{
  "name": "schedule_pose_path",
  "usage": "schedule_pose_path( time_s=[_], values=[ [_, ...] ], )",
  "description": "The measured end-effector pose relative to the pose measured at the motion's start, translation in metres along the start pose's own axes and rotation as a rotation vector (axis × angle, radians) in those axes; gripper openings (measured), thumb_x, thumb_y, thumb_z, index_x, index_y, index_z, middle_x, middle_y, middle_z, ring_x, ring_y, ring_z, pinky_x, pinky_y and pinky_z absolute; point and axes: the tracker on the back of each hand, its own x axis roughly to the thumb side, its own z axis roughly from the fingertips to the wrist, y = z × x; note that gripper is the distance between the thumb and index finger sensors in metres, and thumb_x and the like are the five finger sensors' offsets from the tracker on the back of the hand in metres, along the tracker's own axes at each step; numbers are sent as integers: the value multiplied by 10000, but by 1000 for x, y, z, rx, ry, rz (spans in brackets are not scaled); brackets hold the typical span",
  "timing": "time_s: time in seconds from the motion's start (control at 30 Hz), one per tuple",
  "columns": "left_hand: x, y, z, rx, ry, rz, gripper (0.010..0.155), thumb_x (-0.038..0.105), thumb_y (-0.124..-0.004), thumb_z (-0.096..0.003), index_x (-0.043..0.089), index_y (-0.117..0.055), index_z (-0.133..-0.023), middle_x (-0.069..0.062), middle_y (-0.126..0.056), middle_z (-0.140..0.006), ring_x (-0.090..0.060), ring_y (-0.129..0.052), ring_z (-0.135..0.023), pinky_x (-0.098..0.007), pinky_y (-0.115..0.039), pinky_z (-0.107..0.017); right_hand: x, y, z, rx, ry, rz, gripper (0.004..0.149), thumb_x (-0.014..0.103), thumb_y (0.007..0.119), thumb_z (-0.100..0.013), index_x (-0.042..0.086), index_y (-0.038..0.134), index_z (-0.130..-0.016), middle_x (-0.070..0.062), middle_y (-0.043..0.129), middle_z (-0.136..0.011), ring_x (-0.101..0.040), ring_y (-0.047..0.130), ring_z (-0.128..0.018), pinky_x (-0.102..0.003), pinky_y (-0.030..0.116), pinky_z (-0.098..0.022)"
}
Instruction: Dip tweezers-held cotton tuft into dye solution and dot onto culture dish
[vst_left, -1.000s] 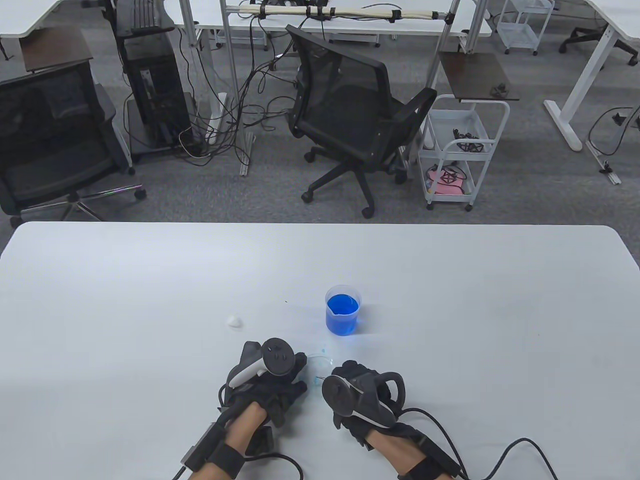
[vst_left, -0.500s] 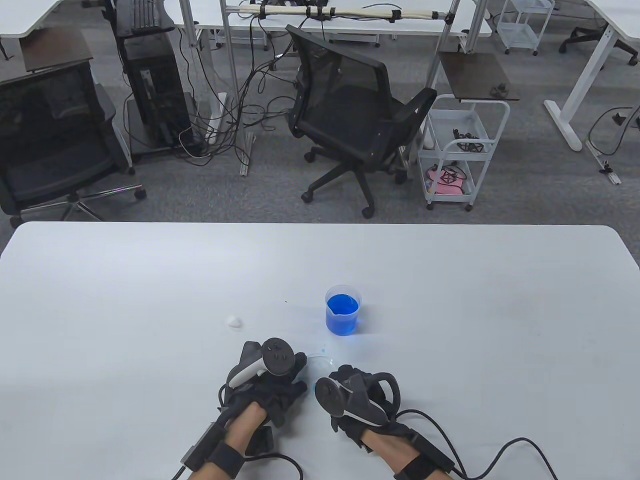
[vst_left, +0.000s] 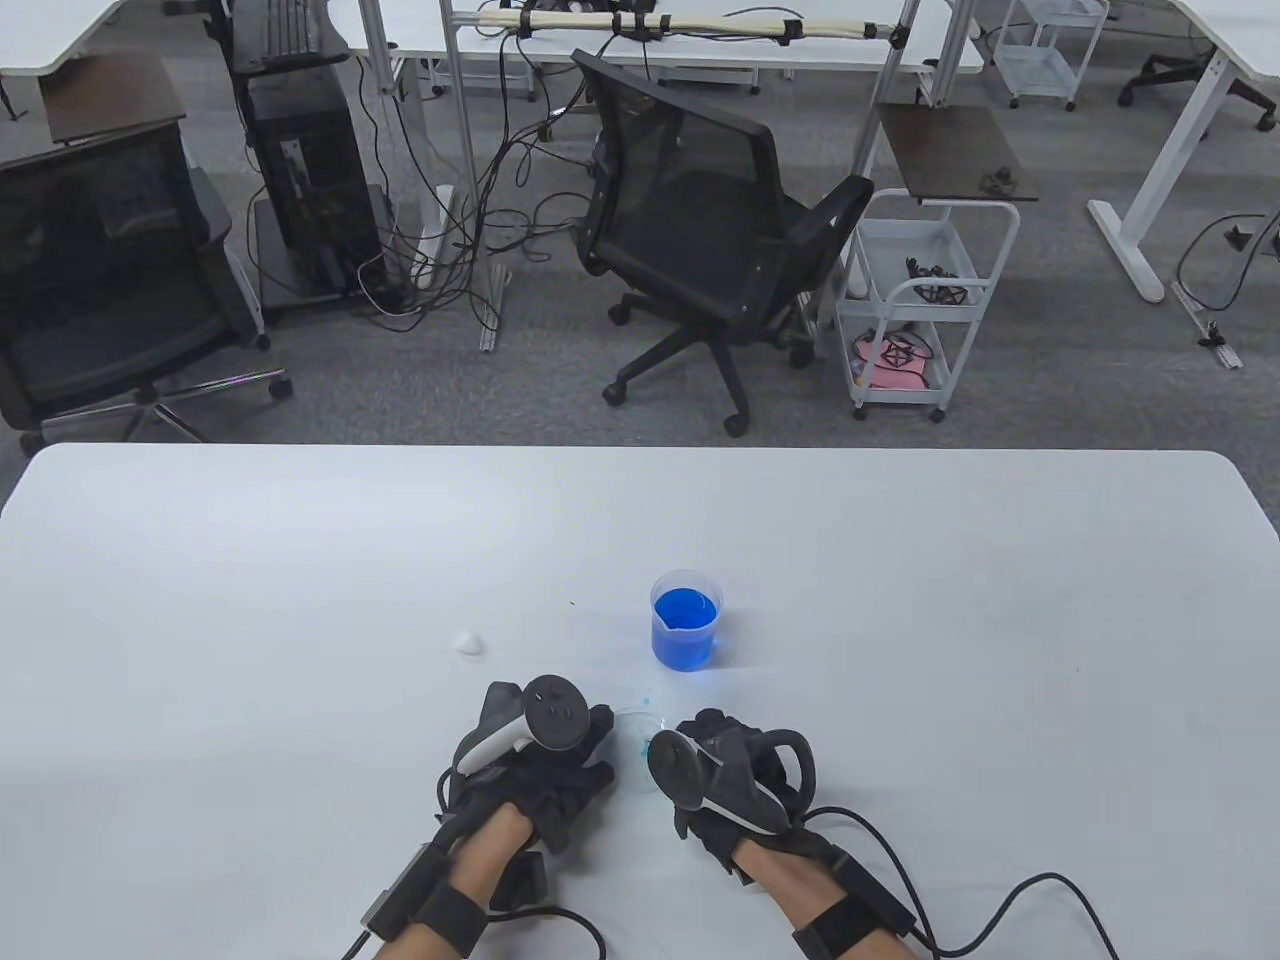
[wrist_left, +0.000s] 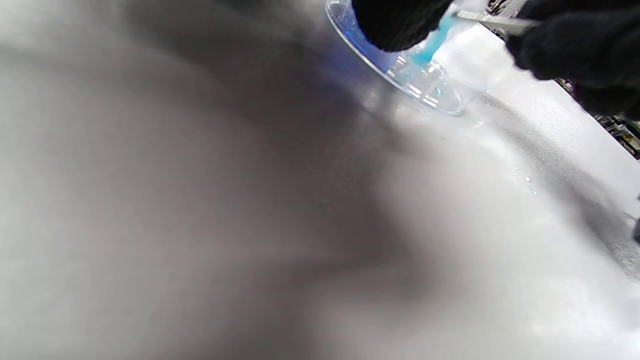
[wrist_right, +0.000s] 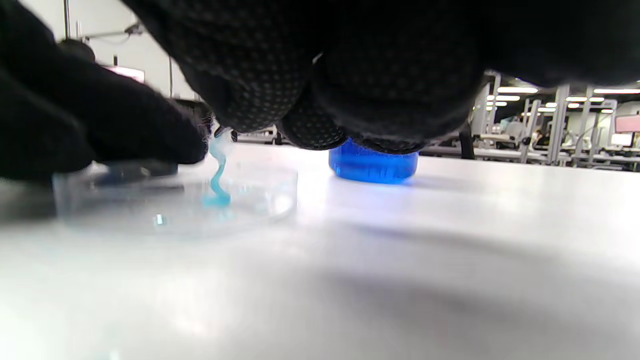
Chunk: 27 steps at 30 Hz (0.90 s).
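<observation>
Dyed tuft touching down in the dish

The right hand (vst_left: 735, 775) pinches the tweezers (wrist_left: 492, 19), and the blue-soaked cotton tuft (wrist_right: 218, 184) meets the culture dish (wrist_right: 270, 192) floor, presumably to leave a dot. The left hand (vst_left: 540, 750) has a fingertip (wrist_left: 395, 22) on the dish rim, likely steadying it; its other fingers I cannot tell. The dye beaker (vst_left: 686, 620) waits at 12 o'clock on the worktop (vst_left: 900, 620).

Your right hand (vst_left: 735, 775), after sliding left toward the dish (vst_left: 640, 722) half a second ago, has now shifted up-frame and slightly right. It covers more of the dish's lower right rim than before.
</observation>
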Motion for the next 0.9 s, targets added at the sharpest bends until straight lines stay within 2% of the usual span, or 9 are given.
schedule_pose_path(
  time_s=[0.1,0.3,0.7,0.77,0.9],
  values=[
    [0,0,0,0,0,0,674,392,-635,-641,268,-210,-1149,-253,-70,-1201,-533,-60,-1035,-769,-152,-657,3,6,-1,24,-11,21,407,297,906,-282,27,1023,-562,-228,1013,-583,-158,994,-236,-337,911,-116],
    [0,0,0,0,0,0,676,391,-636,-640,266,-210,-1149,-255,-69,-1201,-536,-61,-1033,-769,-152,-657,3,5,-2,15,-7,13,406,297,906,-282,27,1023,-562,-228,1013,-583,-159,993,-237,-337,911,-116],
    [0,0,0,0,0,0,675,391,-633,-640,264,-209,-1149,-258,-68,-1199,-538,-61,-1033,-769,-153,-657,0,-25,-6,-114,32,-77,408,299,906,-281,27,1022,-563,-228,1012,-583,-157,994,-233,-335,912,-113],
    [0,0,0,0,0,0,675,391,-633,-641,264,-208,-1149,-258,-68,-1199,-539,-60,-1032,-770,-152,-656,3,-21,-7,-121,25,-64,408,297,907,-280,26,1023,-562,-232,1012,-582,-159,995,-231,-337,912,-112],
    [0,0,0,0,0,0,676,390,-633,-641,261,-207,-1150,-260,-68,-1199,-540,-61,-1031,-769,-153,-657,10,-2,-11,-41,1,-4,406,297,908,-282,27,1024,-562,-229,1013,-583,-160,994,-235,-337,911,-115]
  ],
)
